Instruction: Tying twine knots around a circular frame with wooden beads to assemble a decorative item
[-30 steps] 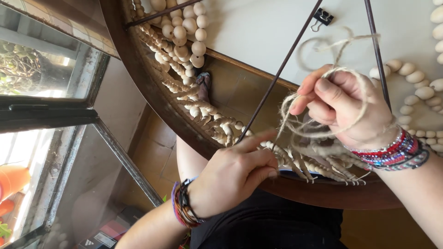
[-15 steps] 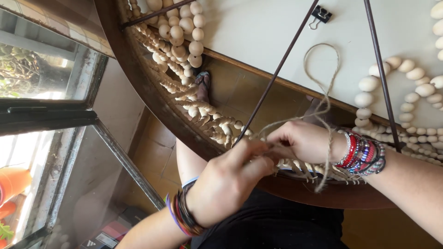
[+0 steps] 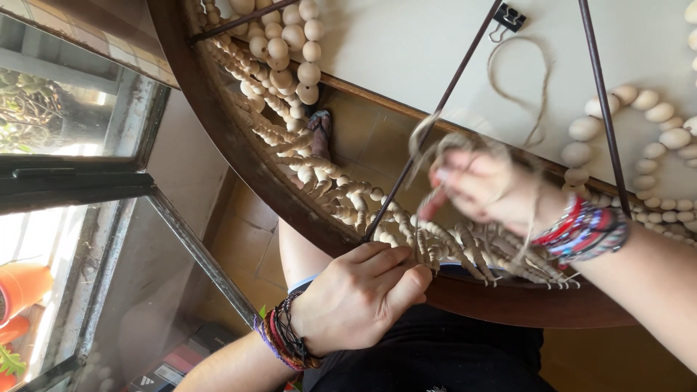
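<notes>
**2 hands on the twine at the hoop's rim**

Looking from the left edge, I see 1 window frame [image 3: 80,181] with dark bars, and behind its glass 1 orange pot [image 3: 22,287] and some greenery. Next comes the dark wooden hoop [image 3: 218,138], curving down and across toward my lap. Along its inner edge hang strings of pale wooden beads [image 3: 290,43]; there are too many to count, the big round ones up top and the small ones bunched along the rim.

My left hand [image 3: 359,294] sits low at the middle, its wrist wearing a stack of woven bracelets [image 3: 283,340]. Its fingers are curled together, thumb and forefinger pinched on the twine and small beads at the rim, right where 1 thin dark rod [image 3: 435,116] meets the hoop. A 2nd dark rod [image 3: 599,101] runs down further right.

The twine [image 3: 519,87] loops up over the pale tabletop [image 3: 406,43] to just below 1 black binder clip [image 3: 510,16]. My right hand [image 3: 494,190] is raised just above the rim, blurred, with strands of twine wound about it; its fingers look bent around the strands, but I cannot tell how tightly. Its wrist carries several red and blue beaded bracelets [image 3: 584,231]. More large beads [image 3: 639,109] curve on the table at the far right.
</notes>
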